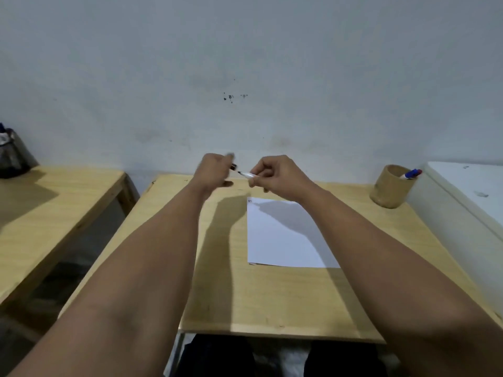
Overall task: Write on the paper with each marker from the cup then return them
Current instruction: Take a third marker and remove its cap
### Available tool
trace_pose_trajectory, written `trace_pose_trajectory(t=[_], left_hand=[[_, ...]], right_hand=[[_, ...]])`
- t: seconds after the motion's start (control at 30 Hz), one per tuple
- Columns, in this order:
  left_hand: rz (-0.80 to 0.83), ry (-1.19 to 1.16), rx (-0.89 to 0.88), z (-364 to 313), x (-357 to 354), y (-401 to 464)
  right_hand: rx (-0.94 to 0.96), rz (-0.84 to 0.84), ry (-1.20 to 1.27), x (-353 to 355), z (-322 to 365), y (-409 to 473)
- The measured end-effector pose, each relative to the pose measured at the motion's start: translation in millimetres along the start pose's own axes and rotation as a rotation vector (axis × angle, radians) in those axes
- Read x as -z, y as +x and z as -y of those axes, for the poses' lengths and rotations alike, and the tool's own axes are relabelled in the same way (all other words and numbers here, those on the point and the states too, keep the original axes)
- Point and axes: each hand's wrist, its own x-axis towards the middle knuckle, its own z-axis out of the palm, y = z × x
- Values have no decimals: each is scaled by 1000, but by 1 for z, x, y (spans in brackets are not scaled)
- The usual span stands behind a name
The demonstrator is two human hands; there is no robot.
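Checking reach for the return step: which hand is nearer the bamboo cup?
Right. The right hand, holding the uncapped marker, is above the desk's far edge, well left of the bamboo cup. The left hand, holding the cap, is farther left.

Both hands raised above far edge of wooden tabletop (272, 300). Right hand (280, 176) grips white marker (248, 175), black tip pointing toward 9 o'clock. Left hand (215, 170) pinches black cap (233, 166), just apart from the tip. White paper (277, 240) lies flat below, small black mark at far-left corner. Bamboo cup (390, 187) at 2 o'clock holds a blue-capped marker (412, 174).
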Motion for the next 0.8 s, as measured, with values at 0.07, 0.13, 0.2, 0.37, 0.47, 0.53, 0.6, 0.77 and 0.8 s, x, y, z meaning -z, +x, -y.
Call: trace_pose_trajectory(t=[0.07,0.13,0.2,0.37,0.47,0.53,0.6,0.77,0.8], left_hand=[[-124,11,12,15,27,16],[-180,334,-66,37,51,31],[-167,663,-124,56,47,34],[31,1199,-292,95,0,29],[84,1311,-390,104,-4,28],[86,1312,-378,103,-5,29],[52,1265,-319,102,-6,26],[-290,925,-569,96,-4,1],[-250,860,-668,95,-7,-9]], right_hand=[[-41,-43,-81,14,-28,-3],[-118,-119,9,27,-54,-8],[-189,-181,175,28,-65,-8],[-314,-203,716,10,-63,6],[-393,-222,1056,10,-63,9],[-413,-210,1221,10,-67,9],[-411,-218,1287,9,-71,10],[-357,-290,1048,4,-66,2],[-369,-318,972,2,-64,1]])
